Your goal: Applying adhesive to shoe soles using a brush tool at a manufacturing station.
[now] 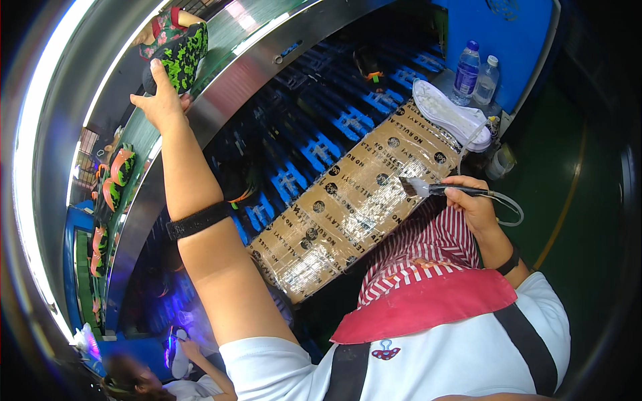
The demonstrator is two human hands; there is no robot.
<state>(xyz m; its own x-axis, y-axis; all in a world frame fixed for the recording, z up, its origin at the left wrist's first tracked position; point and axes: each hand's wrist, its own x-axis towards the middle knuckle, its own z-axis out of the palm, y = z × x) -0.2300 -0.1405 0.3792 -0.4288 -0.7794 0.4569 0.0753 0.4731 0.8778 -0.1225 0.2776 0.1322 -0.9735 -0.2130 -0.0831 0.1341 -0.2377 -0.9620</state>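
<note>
My left hand (162,99) is stretched far out to the upper left, over the conveyor. Its fingers are closed on a black shoe with a bright green blotchy pattern (186,59); part of the grip is hidden behind the shoe. Close to my body on the right, my right hand (471,200) grips a brush (438,189) by its dark handle. A clear tube (511,206) loops from the handle's end. The dark bristles point left, above a cardboard sheet (348,194) covered with shiny clear tape.
A white shoe sole (451,113) lies at the cardboard's far right end, beside two plastic bottles (466,72). Blue racks (321,152) run behind the cardboard. Several orange-and-green shoes (122,166) stand along the conveyor (137,144). Co-workers sit at the lower left (137,381) and upper left.
</note>
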